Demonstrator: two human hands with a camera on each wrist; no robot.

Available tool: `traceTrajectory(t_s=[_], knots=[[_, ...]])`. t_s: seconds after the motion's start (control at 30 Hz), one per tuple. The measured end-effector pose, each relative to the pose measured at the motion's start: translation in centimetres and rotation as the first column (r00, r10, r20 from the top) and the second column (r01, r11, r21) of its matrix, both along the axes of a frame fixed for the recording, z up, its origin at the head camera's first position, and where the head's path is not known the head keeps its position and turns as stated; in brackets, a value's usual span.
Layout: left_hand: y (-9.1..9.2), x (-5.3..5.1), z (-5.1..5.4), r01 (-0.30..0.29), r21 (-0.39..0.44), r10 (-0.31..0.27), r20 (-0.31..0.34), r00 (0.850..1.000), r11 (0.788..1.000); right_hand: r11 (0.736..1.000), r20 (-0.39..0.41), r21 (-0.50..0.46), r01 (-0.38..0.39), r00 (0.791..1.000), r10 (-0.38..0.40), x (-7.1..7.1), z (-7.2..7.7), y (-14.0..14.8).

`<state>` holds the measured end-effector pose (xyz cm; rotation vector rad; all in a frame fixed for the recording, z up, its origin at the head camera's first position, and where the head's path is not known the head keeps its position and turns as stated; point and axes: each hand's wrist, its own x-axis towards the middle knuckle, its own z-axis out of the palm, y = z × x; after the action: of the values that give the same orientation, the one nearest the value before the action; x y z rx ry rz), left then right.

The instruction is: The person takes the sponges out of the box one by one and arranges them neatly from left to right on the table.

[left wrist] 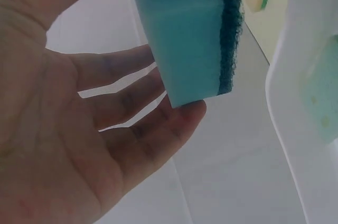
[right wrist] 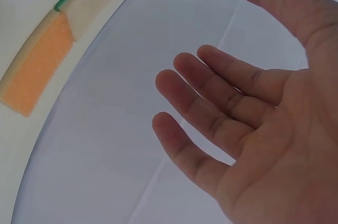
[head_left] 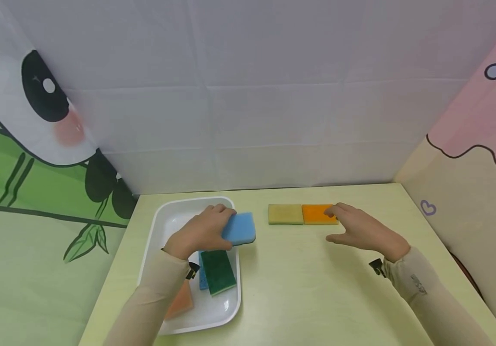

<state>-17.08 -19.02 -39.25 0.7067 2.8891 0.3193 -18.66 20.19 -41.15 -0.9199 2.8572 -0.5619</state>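
My left hand (head_left: 202,229) holds a blue sponge (head_left: 239,228) above the right side of a white tray (head_left: 234,307). In the left wrist view that sponge (left wrist: 185,44) shows a dark scouring layer along one side, with fingers behind and under it. My right hand (head_left: 358,229) hovers over the table with its fingers apart and nothing in them. Just beyond it lie an orange sponge (head_left: 315,214) and a yellowish sponge (head_left: 285,214), side by side and touching. The right hand's fingertips overlap the orange one's end in the head view.
Inside the tray lie a dark green-topped sponge (head_left: 218,272), a blue sponge (head_left: 203,278) partly beneath it, and an orange-pink sponge (head_left: 181,302) partly hidden by my left sleeve. The pale table (head_left: 308,293) meets a white cloth wall (head_left: 274,120) at the back.
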Motion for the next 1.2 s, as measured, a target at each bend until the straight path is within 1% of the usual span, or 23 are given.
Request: traceTrajectory(t_s=[0.1, 0.2, 0.4, 0.57, 0.73, 0.83, 0.97, 1.1, 1.2], knots=[[0.9, -0.1, -0.1, 0.011, -0.011, -0.011, 0.009, 1.0, 1.0, 1.0, 0.003, -0.004, -0.021, 1.0, 0.021, -0.1, 0.3, -0.5], [1.7, -0.2, -0.2, 0.025, -0.015, -0.025, 0.004, 1.0, 1.0, 1.0, 0.005, -0.003, -0.031, 0.999, 0.031, -0.2, 0.6, -0.9], [2.8, -0.3, -0.4, 0.052, -0.014, -0.052, -0.003, 0.999, 0.999, 0.999, 0.003, 0.003, -0.032, 0.999, 0.032, -0.4, 0.7, -1.6], [3.7, -0.5, -0.7, 0.078, -0.021, -0.078, -0.015, 0.997, 0.997, 0.999, 0.023, 0.007, -0.042, 0.999, 0.041, -0.4, 0.9, -2.4], [4.5, -0.4, -0.7, 0.122, -0.017, -0.122, -0.045, 0.991, 0.992, 0.997, 0.035, -0.009, -0.075, 0.997, 0.075, -0.5, 0.9, -3.3], [5.1, -0.3, -0.7, 0.135, -0.001, -0.135, -0.048, 0.99, 0.991, 0.995, 0.034, -0.018, -0.099, 0.994, 0.099, -0.6, 1.0, -4.0], [5.9, -0.3, -0.7, 0.134, -0.002, -0.134, -0.042, 0.99, 0.991, 0.993, 0.043, -0.023, -0.118, 0.992, 0.119, -0.6, 0.9, -4.8], [6.6, -0.3, -0.9, 0.134, -0.03, -0.135, -0.045, 0.99, 0.991, 0.99, 0.057, -0.033, -0.134, 0.989, 0.136, -0.5, 0.7, -5.5], [7.1, -0.3, -1.0, 0.136, -0.045, -0.138, -0.042, 0.99, 0.99, 0.988, 0.052, -0.028, -0.151, 0.987, 0.153, -0.5, 0.4, -5.9]])
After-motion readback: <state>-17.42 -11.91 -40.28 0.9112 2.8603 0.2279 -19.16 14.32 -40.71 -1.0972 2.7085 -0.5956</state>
